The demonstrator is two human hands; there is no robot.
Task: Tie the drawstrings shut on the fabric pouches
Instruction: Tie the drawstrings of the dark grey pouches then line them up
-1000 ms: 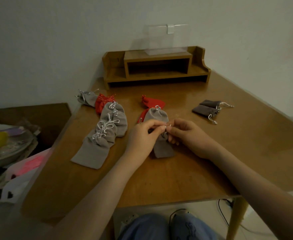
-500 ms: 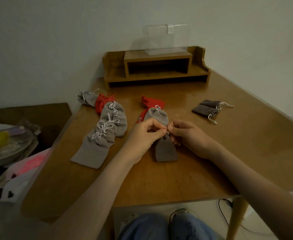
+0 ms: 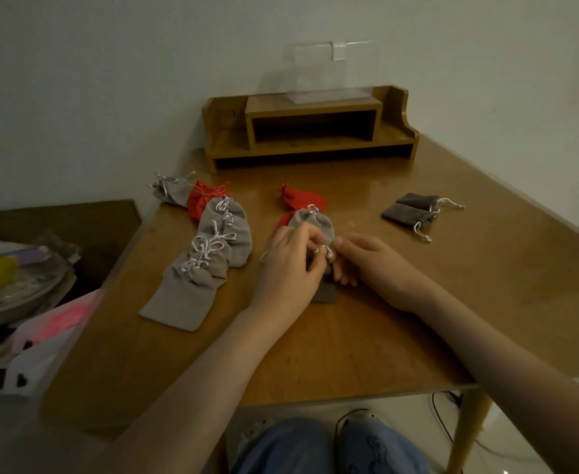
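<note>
A small dark grey pouch (image 3: pixel 325 291) lies on the wooden table (image 3: pixel 366 343), mostly hidden under my hands. My left hand (image 3: pixel 289 268) and my right hand (image 3: pixel 366 261) meet above its mouth, and both pinch its white drawstring (image 3: pixel 327 251). Just behind them lies a light grey pouch (image 3: pixel 310 222) with a tied cord, on top of red pouches (image 3: pixel 303 197). To the left is a row of several grey pouches (image 3: pixel 209 258) with white bows. Two dark grey pouches (image 3: pixel 414 210) with loose cords lie at the right.
A wooden desk shelf (image 3: pixel 310 131) stands at the table's back with a clear acrylic stand (image 3: pixel 329 73) on it. Left of the table a low surface holds a bowl and papers (image 3: pixel 14 289). My knees show below the front edge.
My hands have pulled together over the small dark pouch and now cover most of it. The white cord shows between my fingertips. The other pouches have not moved.
</note>
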